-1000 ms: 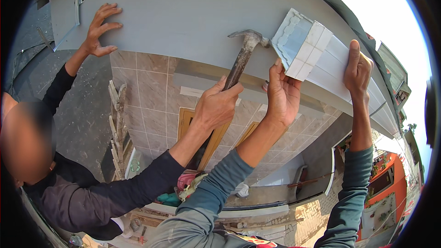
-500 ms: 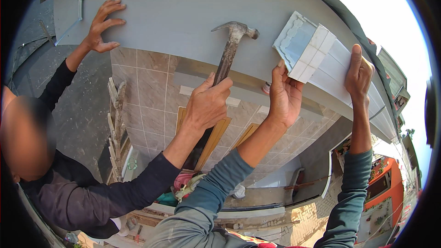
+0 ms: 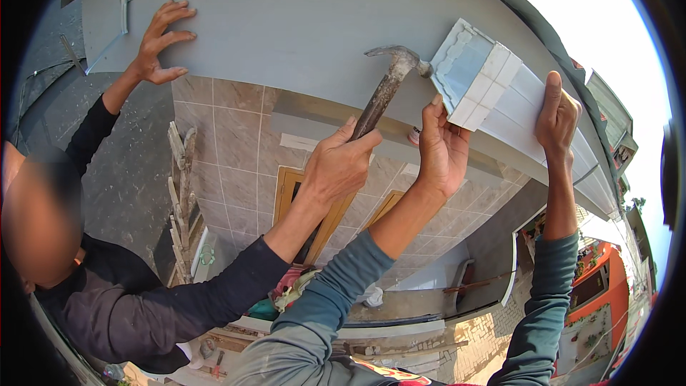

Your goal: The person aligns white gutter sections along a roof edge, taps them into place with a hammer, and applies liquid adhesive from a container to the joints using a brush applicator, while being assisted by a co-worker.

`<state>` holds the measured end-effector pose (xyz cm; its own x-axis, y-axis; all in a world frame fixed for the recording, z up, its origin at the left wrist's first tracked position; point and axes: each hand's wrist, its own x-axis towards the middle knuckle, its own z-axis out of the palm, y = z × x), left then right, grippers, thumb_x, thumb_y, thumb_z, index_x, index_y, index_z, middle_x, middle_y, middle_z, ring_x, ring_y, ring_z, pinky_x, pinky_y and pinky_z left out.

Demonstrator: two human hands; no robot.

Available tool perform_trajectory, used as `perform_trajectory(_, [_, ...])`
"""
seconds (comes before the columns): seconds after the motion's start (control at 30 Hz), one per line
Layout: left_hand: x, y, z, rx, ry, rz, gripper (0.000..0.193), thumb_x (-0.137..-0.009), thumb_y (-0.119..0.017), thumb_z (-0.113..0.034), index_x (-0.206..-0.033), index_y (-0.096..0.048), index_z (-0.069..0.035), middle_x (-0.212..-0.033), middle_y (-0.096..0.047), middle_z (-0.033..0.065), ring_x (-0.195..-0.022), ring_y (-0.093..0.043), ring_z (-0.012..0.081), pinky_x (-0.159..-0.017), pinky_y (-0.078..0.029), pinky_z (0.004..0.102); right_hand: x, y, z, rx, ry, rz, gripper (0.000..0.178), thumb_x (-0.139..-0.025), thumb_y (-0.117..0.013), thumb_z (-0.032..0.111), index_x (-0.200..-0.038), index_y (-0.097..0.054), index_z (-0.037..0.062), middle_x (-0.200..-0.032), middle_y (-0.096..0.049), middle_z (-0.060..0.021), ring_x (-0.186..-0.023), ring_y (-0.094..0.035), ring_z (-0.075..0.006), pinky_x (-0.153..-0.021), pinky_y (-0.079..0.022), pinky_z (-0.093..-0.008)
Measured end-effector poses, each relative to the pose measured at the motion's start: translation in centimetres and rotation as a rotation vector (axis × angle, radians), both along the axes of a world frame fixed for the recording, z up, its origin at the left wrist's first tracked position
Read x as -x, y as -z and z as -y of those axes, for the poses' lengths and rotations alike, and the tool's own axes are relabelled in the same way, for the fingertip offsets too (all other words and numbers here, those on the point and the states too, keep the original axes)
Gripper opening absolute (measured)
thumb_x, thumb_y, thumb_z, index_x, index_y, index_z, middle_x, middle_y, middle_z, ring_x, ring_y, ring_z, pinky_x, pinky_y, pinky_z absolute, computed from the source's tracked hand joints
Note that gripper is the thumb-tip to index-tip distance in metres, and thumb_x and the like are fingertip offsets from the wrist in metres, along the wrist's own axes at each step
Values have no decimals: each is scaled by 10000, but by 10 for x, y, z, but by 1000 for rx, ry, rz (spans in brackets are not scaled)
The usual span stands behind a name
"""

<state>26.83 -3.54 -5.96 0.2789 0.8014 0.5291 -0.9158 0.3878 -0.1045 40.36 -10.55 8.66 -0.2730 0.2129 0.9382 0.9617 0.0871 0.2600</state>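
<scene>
A long white moulding (image 3: 527, 97) with a stepped profile runs along the grey panel's edge, with a white grooved block (image 3: 488, 86) at its open end. My left hand (image 3: 443, 149) pinches the lower corner of this block, thumb up, fingers partly behind it. Farther along, my right hand (image 3: 559, 118) is closed round the moulding, thumb pointing up; its fingertips are hidden. From the left, a co-worker's hand (image 3: 336, 161) grips a worn claw hammer (image 3: 389, 86), its head touching or very close to the block's far left edge. The co-worker's other hand (image 3: 158, 46) rests spread against the panel.
The wide grey panel (image 3: 286, 18) spans the top. Below are a tiled wall (image 3: 232, 129) with a wooden-framed opening, a wooden ladder-like frame (image 3: 180, 196) and a paved floor far down. An orange building (image 3: 597, 289) stands at right.
The co-worker's hammer has swung right, its head coming up to the end of the moulding. My hands have hardly moved and keep their hold.
</scene>
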Motion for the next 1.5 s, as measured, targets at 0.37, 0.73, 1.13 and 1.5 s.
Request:
perform_trajectory(0.37, [0,1,-3,-6,-22,-15,489,-990,-563,-428,-1335,-518,-85,-1251,-531,-11,-1138,-508,103,-1018,-448,282,1,0,-2,-5,-10,-16,671,-1096,-398,425,-575,-383,3,-527,-300,-79,-519,-252,-174,-480,-253,-396])
perform_trajectory(0.73, [0,-1,-1,-25,-7,-17,442,-995,-541,-422,-1292,-532,-95,-1235,-546,-21,-1119,-518,94,-1013,-452,271,3,0,2,9,-25,-14,663,-1101,-396,406,-576,-370,2,-523,-291,-64,-522,-245,-157,-473,-238,-388])
perform_trajectory(1.13, [5,1,-5,-40,-9,-11,408,-992,-566,-400,-1268,-548,-100,-1243,-579,-10,-1122,-550,108,-1003,-468,287,5,-1,1,-12,-17,2,667,-1101,-380,426,-580,-366,10,-531,-280,-80,-510,-241,-180,-481,-252,-402])
perform_trajectory(1.5, [15,16,-14,-71,9,-89,402,-999,-558,-372,-1274,-555,-78,-1271,-616,49,-1138,-598,229,-976,-515,414,10,4,6,-3,-14,56,578,-1086,-438,361,-615,-458,26,-530,-390,-129,-451,-355,-284,-473,-328,-417])
